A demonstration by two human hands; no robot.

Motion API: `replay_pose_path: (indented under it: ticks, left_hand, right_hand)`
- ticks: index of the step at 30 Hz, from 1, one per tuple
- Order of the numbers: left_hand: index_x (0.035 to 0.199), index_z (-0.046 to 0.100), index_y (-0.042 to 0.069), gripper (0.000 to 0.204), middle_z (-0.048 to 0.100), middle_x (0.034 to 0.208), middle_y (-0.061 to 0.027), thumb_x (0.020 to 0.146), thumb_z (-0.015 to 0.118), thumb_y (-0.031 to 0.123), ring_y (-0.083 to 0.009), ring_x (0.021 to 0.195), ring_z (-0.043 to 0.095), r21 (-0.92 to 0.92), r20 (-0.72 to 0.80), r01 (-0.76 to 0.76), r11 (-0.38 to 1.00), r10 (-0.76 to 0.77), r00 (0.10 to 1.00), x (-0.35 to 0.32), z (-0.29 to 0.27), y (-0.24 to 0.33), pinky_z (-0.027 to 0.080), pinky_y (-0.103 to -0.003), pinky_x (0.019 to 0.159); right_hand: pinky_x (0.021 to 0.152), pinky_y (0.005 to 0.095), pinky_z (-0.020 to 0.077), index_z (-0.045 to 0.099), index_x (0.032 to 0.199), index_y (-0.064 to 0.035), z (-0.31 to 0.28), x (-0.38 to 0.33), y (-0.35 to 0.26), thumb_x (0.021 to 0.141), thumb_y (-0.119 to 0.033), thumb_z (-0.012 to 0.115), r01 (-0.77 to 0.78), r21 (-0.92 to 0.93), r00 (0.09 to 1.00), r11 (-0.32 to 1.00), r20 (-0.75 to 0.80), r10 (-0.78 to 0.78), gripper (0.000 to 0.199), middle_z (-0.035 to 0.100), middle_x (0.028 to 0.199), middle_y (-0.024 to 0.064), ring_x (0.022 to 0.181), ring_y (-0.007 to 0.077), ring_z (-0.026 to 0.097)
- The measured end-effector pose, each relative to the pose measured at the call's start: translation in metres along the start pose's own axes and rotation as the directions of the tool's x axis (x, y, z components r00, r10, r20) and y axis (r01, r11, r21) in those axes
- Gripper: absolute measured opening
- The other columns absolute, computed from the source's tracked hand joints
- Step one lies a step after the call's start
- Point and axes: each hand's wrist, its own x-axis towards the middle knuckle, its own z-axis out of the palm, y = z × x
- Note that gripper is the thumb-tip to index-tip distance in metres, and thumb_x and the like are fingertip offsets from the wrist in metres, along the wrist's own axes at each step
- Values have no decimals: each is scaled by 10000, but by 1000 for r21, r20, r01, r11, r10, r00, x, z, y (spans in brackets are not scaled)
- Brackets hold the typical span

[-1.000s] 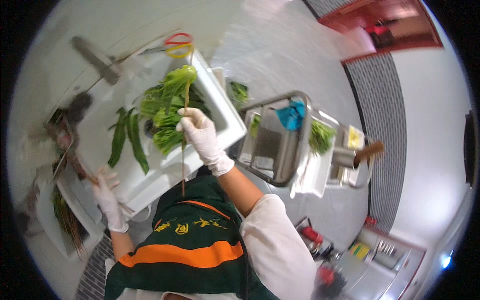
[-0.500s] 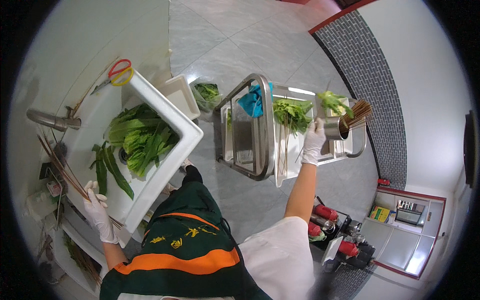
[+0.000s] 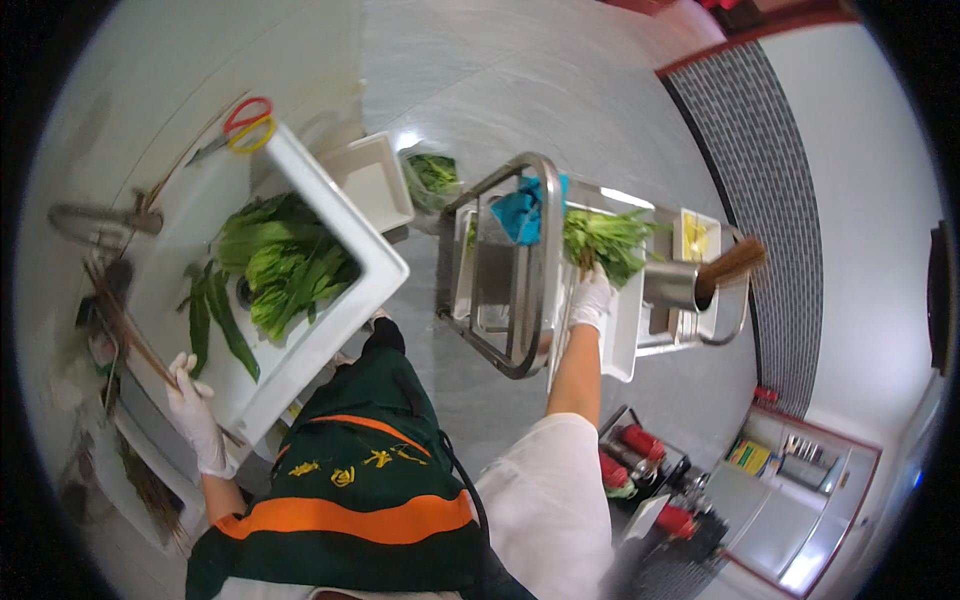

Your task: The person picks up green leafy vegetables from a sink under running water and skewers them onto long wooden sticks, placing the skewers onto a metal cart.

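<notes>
"Head view, with 12 at the top: what do we have?"

"Biggest is the white sink (image 3: 320, 350), at 9 o'clock. Then we have the steel cart (image 3: 549, 270), towards 3, and on it a white tray (image 3: 625, 330)."

"And what lies in those?"

"Lettuce (image 3: 285, 265) in the sink, at 9. Smaller than that are the leafy greens (image 3: 608, 240), at 2, lying on the tray. Beyond them, at 3, we have a steel cup (image 3: 672, 285)."

"How are our hands?"

"Our right hand (image 3: 590, 298), at 3, has its fingertips at the near end of the greens; we cannot tell whether they are closed on anything. Our left hand (image 3: 192, 405), at 8, is closed round some thin brown sticks (image 3: 130, 335), which slant from it towards 11."

"Which step are we on?"

"Setting greens down on the tray, we would judge."

"And what does our next move call for?"

"A soft release on the right, we think, so no leaves get dragged along, and a firm left grip so that no sticks slip out."
</notes>
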Motion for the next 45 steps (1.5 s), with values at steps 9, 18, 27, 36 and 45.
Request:
replay_pose_path:
  ticks: [9,18,27,36,45]
  left_hand:
    - [1206,413,86,322,472,651,57,913,364,213,-17,478,306,-17,-154,74,997,-76,985,-9,-30,-16,282,-164,435]
    - [1032,502,40,193,421,643,33,882,412,121,-55,563,380,-99,-286,214,972,-234,929,-40,-64,-86,337,-184,525]
    - [1031,508,24,206,443,691,14,882,426,139,-63,641,417,-286,-185,417,863,-477,860,-50,-72,-95,361,-188,608]
    - [1021,545,38,209,490,729,8,861,433,110,-72,664,448,-226,-185,438,870,-480,858,-34,-88,-110,384,-204,622]
    - [1023,543,59,205,431,676,53,870,436,141,-34,568,345,-265,-109,337,903,-376,920,-17,-61,-104,308,-169,533]
  right_hand:
    - [954,330,334,405,1183,-20,-113,-46,-137,838,-74,410,99,192,994,976,-63,-89,349,439,1177,180,1052,284,452]
    - [787,304,446,570,984,-25,-36,-235,-413,797,-85,523,240,749,179,618,592,-786,202,589,952,109,905,214,553]
    - [700,364,442,575,742,4,147,-420,-480,720,-213,536,404,554,202,728,721,-662,221,584,818,204,757,331,568]
    - [595,336,466,539,749,-89,105,-302,-422,700,-46,563,679,526,217,512,523,-824,70,551,729,109,655,271,554]
    - [779,377,407,599,853,-85,135,-282,-424,659,-208,636,877,452,-204,160,655,-728,233,560,880,107,886,299,493]
